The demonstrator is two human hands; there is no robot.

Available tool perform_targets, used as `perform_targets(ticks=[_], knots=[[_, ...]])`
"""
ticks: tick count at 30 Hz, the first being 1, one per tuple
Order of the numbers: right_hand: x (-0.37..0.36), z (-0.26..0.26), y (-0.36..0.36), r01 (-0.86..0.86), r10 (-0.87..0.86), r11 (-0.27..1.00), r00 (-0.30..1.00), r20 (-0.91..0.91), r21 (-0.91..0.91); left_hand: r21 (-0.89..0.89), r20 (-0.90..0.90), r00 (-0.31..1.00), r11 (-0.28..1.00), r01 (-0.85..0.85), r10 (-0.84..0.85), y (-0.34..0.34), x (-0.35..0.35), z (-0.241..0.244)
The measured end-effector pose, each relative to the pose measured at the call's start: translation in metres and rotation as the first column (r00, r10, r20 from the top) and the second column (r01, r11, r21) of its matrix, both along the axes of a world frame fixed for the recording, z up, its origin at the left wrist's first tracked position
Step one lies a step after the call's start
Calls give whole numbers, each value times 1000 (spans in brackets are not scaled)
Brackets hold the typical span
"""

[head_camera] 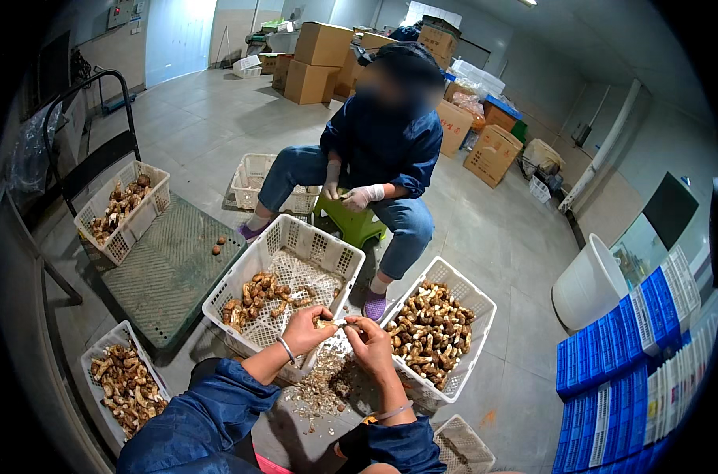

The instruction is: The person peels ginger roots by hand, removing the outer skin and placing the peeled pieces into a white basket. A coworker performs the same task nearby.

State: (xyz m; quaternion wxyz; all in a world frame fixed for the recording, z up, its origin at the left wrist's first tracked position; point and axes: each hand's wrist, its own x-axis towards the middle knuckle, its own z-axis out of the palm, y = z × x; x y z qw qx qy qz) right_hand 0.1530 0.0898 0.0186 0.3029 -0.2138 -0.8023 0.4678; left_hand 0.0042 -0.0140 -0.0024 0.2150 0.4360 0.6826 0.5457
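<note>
My left hand grips a brown-and-white mushroom above the near edge of a large white plastic crate. Thumb and fingers of my right hand close at the mushroom's pale stem end; whether they also hold a small tool is too small to tell. Several brown mushrooms lie in the left part of that crate. Below my hands, a heap of dirt and pale trimmings covers part of the floor. Beside my right hand stands a white crate filled with brown-capped mushrooms.
A person in white gloves sits opposite on a green stool. To the left are a platform cart bearing a mushroom crate, and another filled crate. Blue and white crates and a white tub stand right.
</note>
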Motion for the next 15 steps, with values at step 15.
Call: perform_targets(ticks=[15], knots=[[3,-9,8,-68,26,934,992,-121,-351,-7,799,581,963,270,-157,-4,-5,12]])
